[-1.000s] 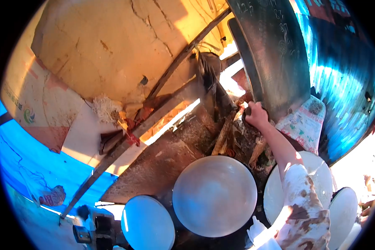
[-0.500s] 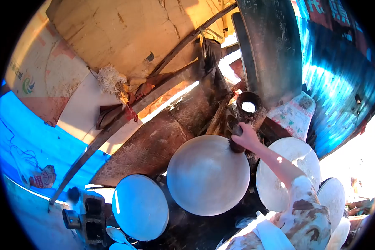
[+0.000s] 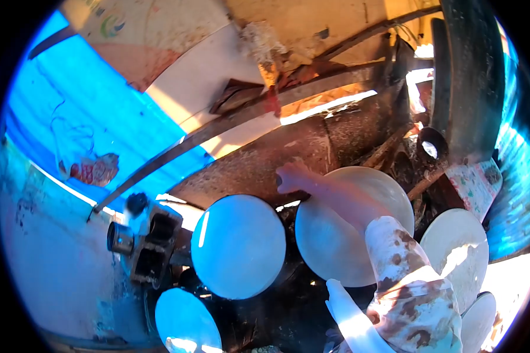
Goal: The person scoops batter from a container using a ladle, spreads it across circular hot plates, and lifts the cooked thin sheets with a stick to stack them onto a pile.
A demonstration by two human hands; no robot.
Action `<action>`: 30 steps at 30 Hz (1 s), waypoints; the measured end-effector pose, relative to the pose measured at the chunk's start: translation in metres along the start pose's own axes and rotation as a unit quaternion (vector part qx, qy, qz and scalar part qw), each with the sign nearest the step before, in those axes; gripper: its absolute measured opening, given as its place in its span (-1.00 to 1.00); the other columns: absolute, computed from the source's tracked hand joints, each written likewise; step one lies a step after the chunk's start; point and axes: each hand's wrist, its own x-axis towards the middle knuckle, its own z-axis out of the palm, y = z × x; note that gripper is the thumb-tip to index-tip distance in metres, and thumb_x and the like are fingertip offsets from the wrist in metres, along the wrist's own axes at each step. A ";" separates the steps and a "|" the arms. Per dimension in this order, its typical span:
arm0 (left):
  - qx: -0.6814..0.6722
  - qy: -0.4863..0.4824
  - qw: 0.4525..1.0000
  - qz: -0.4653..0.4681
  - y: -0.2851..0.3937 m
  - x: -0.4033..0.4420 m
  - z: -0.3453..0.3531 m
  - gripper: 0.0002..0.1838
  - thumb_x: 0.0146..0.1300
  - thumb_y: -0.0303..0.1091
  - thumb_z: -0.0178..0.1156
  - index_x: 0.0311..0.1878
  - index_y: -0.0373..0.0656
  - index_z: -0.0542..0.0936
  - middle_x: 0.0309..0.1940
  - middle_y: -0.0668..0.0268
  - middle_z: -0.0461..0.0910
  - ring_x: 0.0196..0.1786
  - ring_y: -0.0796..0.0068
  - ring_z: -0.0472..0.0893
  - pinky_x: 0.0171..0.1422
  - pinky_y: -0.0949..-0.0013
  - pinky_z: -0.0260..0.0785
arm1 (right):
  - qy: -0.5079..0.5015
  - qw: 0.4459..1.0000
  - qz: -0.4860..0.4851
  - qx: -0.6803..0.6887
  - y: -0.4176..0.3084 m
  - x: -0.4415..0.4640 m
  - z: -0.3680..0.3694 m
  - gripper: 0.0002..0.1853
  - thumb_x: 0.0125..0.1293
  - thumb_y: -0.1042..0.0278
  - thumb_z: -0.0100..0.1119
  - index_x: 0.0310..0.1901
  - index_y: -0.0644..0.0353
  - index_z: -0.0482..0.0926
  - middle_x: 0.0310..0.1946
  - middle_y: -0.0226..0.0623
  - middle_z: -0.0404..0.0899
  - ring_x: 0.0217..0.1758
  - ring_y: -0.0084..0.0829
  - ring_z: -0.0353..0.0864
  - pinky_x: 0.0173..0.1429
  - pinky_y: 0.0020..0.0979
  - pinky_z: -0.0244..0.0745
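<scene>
My right hand [image 3: 293, 178] reaches out from a sleeve with brown patches, past the upper left edge of a large round grey griddle [image 3: 335, 259]. The hand is blurred and its fingers look closed. A small dark patch [image 3: 278, 181] shows at the fingers, too unclear to name. My forearm crosses over the griddle and hides part of it. Left of the griddle lies a smaller round pale disc [image 3: 238, 247], lit bluish. My left hand is out of view.
A dark round-mouthed pot [image 3: 431, 144] stands beyond the griddle at the right. More pale discs [image 3: 453, 253] lie to the right and at the lower left. A metal can [image 3: 120, 237] sits beside blocks with square holes [image 3: 150, 265]. A slanting beam [image 3: 218, 126] crosses behind.
My right hand has moved left from the griddle's upper right edge, near the pot, to beyond its upper left edge. The view has turned left, so the surroundings sit farther right.
</scene>
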 end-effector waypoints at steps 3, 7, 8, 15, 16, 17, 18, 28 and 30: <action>-0.019 -0.006 0.999 0.048 0.030 -0.035 -0.025 -0.84 0.36 -0.29 -0.12 -0.30 -0.09 0.41 -0.60 0.45 0.32 -0.75 0.73 0.20 -0.72 0.59 0.13 | -0.062 0.993 -0.095 -0.045 -0.070 -0.034 0.021 -0.47 -0.16 0.04 0.24 -0.13 0.19 0.53 -0.18 -0.04 0.53 -0.11 -0.12 0.58 -0.06 -0.16 0.49; -0.026 -0.010 0.997 0.075 0.071 -0.073 -0.056 -0.84 0.36 -0.31 -0.12 -0.31 -0.09 0.41 -0.61 0.46 0.31 -0.76 0.73 0.19 -0.72 0.59 0.12 | -0.041 0.987 -0.140 -0.061 -0.117 -0.115 0.039 -0.50 -0.12 0.11 0.26 -0.13 0.21 0.46 -0.23 -0.02 0.46 -0.22 -0.07 0.57 -0.19 -0.19 0.52; -0.033 -0.015 0.998 0.059 0.076 -0.077 -0.053 -0.84 0.36 -0.31 -0.12 -0.30 -0.09 0.41 -0.61 0.46 0.31 -0.76 0.73 0.20 -0.72 0.59 0.12 | -0.033 0.986 -0.146 -0.075 -0.122 -0.132 0.047 -0.48 -0.11 0.12 0.28 -0.12 0.21 0.39 -0.24 -0.05 0.43 -0.25 -0.08 0.57 -0.25 -0.19 0.52; -0.039 -0.042 0.995 -0.086 0.098 -0.047 -0.024 -0.84 0.36 -0.29 -0.12 -0.28 -0.10 0.41 -0.60 0.45 0.32 -0.75 0.74 0.21 -0.70 0.60 0.13 | 0.016 0.969 -0.176 -0.170 -0.149 -0.299 0.069 -0.38 -0.12 0.10 0.31 0.01 0.10 0.34 -0.19 -0.13 0.35 -0.39 -0.28 0.48 -0.41 -0.32 0.46; -0.035 -0.046 0.993 -0.107 0.096 -0.038 -0.016 -0.84 0.37 -0.29 -0.12 -0.27 -0.10 0.41 -0.60 0.45 0.32 -0.74 0.74 0.21 -0.70 0.60 0.14 | 0.021 0.973 -0.153 -0.172 -0.144 -0.322 0.070 -0.38 -0.12 0.10 0.31 0.01 0.10 0.34 -0.19 -0.13 0.35 -0.39 -0.28 0.48 -0.41 -0.32 0.46; -0.030 -0.040 0.990 -0.128 0.095 -0.032 -0.011 -0.84 0.37 -0.29 -0.12 -0.27 -0.10 0.41 -0.60 0.45 0.32 -0.74 0.74 0.21 -0.70 0.61 0.14 | 0.035 0.985 -0.101 -0.135 -0.139 -0.347 0.072 -0.37 -0.14 0.13 0.34 0.03 0.06 0.35 -0.16 -0.14 0.35 -0.36 -0.26 0.49 -0.39 -0.31 0.47; -0.020 -0.038 0.988 -0.147 0.090 -0.024 -0.004 -0.84 0.37 -0.29 -0.12 -0.26 -0.11 0.41 -0.59 0.44 0.33 -0.74 0.74 0.21 -0.70 0.61 0.14 | 0.053 0.993 -0.044 -0.098 -0.134 -0.368 0.074 -0.35 -0.16 0.15 0.37 0.04 0.02 0.35 -0.13 -0.14 0.35 -0.32 -0.23 0.50 -0.37 -0.29 0.48; 0.048 -0.019 0.956 -0.290 -0.008 0.029 0.040 -0.84 0.37 -0.27 -0.12 -0.22 -0.12 0.40 -0.57 0.43 0.34 -0.72 0.75 0.22 -0.67 0.62 0.16 | 0.547 0.744 0.357 0.143 -0.021 -0.433 0.077 -0.45 -0.17 0.38 0.33 -0.06 0.22 0.38 -0.21 -0.09 0.41 -0.13 -0.09 0.47 -0.01 -0.26 0.42; 0.057 -0.014 0.953 -0.298 -0.027 0.035 0.045 -0.83 0.37 -0.27 -0.12 -0.21 -0.12 0.40 -0.57 0.43 0.34 -0.72 0.75 0.23 -0.67 0.63 0.16 | 0.559 0.711 0.397 0.157 0.014 -0.421 0.055 -0.47 -0.13 0.33 0.30 -0.04 0.22 0.39 -0.18 -0.09 0.43 -0.09 -0.10 0.47 0.03 -0.26 0.39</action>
